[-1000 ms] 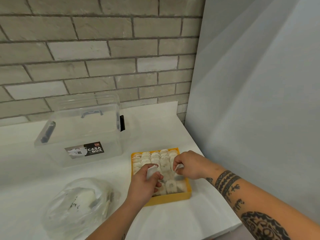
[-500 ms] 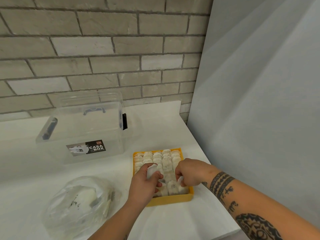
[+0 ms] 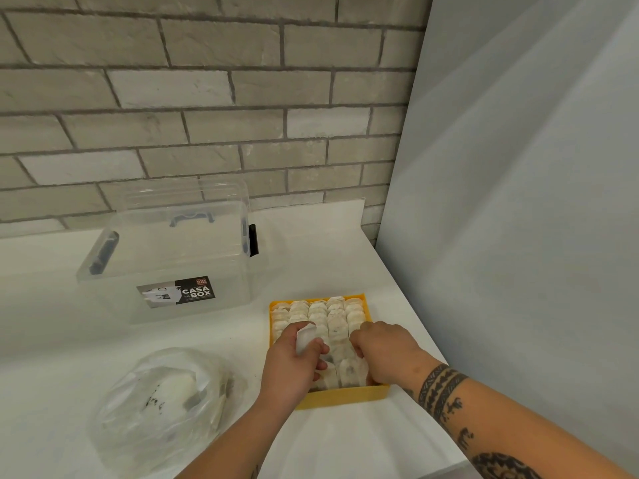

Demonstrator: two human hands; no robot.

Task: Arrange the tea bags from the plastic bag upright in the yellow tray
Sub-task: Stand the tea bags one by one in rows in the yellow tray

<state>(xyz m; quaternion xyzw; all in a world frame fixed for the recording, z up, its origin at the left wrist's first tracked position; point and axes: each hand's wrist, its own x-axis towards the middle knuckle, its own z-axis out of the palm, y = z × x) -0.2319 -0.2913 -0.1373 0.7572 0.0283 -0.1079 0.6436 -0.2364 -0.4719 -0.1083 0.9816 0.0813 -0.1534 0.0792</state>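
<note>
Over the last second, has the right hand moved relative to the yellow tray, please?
Yes. The right hand has shifted toward the near wall of the yellow tray, staying along its right side.

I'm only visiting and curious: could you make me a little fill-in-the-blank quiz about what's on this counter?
1. The tea bags stand packed in a tray whose colour is ____.
2. The left hand grips one tea bag directly over the ____.
3. The label on the clear box reads CASA ____.
4. The plastic bag lies on the tray's ____ side.

Missing words: yellow; tray; BOX; left.
</note>
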